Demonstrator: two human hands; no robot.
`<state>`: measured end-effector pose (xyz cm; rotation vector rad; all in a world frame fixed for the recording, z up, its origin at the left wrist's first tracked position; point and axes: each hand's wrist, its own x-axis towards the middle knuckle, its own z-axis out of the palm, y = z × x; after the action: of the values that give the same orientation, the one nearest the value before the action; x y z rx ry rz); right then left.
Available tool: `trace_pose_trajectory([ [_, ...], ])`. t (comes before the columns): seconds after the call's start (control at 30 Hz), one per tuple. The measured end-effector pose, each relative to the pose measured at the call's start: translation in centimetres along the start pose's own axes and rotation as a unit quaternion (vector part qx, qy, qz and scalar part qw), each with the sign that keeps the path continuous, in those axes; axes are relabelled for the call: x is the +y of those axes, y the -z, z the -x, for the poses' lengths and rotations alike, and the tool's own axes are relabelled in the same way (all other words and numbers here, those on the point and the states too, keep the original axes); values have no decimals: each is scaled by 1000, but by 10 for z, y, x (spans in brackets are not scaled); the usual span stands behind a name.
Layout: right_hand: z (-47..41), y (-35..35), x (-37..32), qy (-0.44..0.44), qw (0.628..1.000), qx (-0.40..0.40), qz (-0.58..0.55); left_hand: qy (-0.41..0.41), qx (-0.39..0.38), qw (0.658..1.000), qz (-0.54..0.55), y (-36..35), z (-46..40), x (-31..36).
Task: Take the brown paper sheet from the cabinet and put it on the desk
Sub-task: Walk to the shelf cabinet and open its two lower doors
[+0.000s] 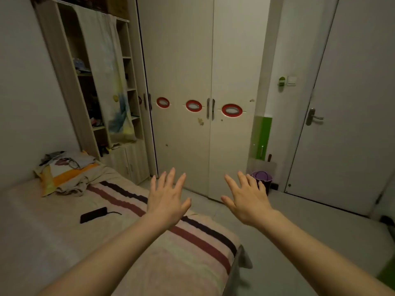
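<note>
The brown paper sheet cannot be seen — the cabinet (205, 82) ahead has both doors closed. The left hand (167, 199) and the right hand (248, 199) are stretched forward with fingers spread, holding nothing — above a striped bed (192, 242), where a black phone (93, 214) lies.

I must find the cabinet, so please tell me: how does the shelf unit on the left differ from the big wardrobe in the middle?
The shelf unit stands open, part-covered by a curtain; the wardrobe is shut. The unit's shelves show items; the wardrobe's doors show red ovals. Both are pale wood.
</note>
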<state>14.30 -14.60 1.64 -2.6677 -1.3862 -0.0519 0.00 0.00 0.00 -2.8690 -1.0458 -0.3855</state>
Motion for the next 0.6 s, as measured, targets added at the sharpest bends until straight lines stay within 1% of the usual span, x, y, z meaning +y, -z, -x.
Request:
trace_pose_trajectory([
  [0.23, -89, 0, 96, 21, 1000, 7, 10, 21, 20, 1000, 12, -43, -97, 69],
  [0.33, -118, -14, 130, 18, 1000, -12, 8, 27, -9, 999, -16, -67, -130, 85],
  [0.4, -137, -22, 150, 21, 999, -24, 0, 39, -19, 999, -14, -81, -156, 94],
  [0.6, -223, -39, 216, 20, 999, -31, 9, 42, -19, 999, -5, -124, -253, 124],
])
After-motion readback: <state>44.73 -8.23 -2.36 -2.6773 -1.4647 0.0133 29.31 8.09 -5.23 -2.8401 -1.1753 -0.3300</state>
